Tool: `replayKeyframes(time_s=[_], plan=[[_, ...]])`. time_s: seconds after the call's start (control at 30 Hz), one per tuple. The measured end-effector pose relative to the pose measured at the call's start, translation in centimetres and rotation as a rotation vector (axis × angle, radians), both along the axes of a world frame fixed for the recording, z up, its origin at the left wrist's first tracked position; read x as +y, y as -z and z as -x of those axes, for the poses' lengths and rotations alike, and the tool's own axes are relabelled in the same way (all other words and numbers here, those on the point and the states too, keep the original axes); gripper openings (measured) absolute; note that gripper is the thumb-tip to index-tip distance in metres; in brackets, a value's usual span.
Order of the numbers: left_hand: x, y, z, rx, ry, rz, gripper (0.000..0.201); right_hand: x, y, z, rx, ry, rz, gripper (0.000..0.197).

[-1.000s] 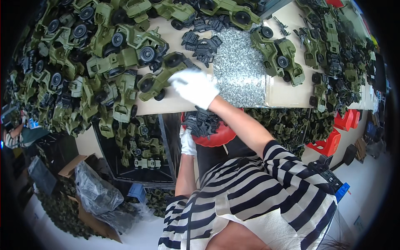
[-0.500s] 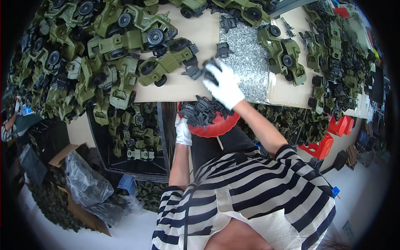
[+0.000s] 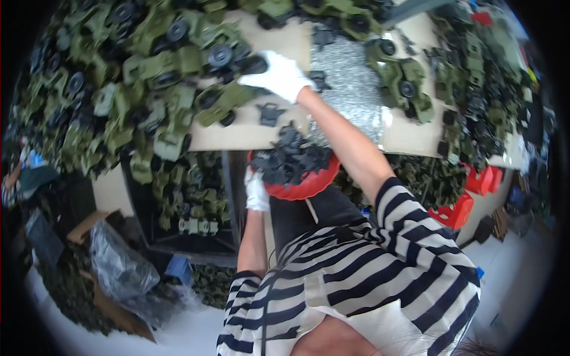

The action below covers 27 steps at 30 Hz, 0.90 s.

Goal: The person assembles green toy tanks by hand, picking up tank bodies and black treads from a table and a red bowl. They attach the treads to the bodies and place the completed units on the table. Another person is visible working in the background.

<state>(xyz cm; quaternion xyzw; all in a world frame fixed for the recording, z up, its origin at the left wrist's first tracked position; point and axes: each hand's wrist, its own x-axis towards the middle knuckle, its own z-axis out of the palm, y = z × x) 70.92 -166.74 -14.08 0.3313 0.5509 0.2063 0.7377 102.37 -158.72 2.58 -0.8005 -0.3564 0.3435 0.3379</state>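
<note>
My left hand, in a white glove, grips the left rim of a red bowl below the table's front edge. Black plastic parts are heaped in the bowl. Over the table, my white-gloved right hand has its thumb and fingers around the wheel end of a green toy jeep, which lies tilted on the tabletop. Motion blurs the fingertips a little. One loose black part lies just in front of the jeep, and another black part lies right of my right wrist.
Piles of green toy jeeps cover the table's left side, and more jeeps stand at the right. A speckled grey sheet lies mid-table. Red stools stand at the lower right; a crate of jeep bodies sits below the table.
My right hand has moved left and away from me, from the black parts to the toy jeep. The heap in the bowl looks higher, and one loose black part sits differently on the table.
</note>
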Motion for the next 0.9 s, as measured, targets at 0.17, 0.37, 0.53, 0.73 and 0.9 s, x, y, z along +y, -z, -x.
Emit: replayKeyframes(time_s=[0.17, 0.37, 0.53, 0.73, 0.9], plan=[[0.4, -0.5, 0.2, -0.078, 0.074, -0.023, 0.041, -4.2, -1.3, 0.9, -0.166, 0.115, -0.172, 0.08], [0.6, -1.6, -0.8, -0.042, 0.066, -0.007, 0.045, -20.0, -7.7, -6.7, -0.067, 0.7, -0.332, 0.056], [0.7, -1.3, -0.6, -0.009, 0.084, -0.009, 0.04, -34.5, -6.1, -15.5, -0.228, 1.175, -0.31, 0.057], [1.1, -2.9, -0.7, -0.074, -0.019, 0.065, 0.039, -21.0, -6.8, -6.7, -0.991, 0.549, -0.205, 0.039], [1.5, -4.2, -1.0, -0.058, 0.073, 0.053, 0.044, -1.4, 0.2, 5.5, -0.623, 0.074, -0.111, 0.059]])
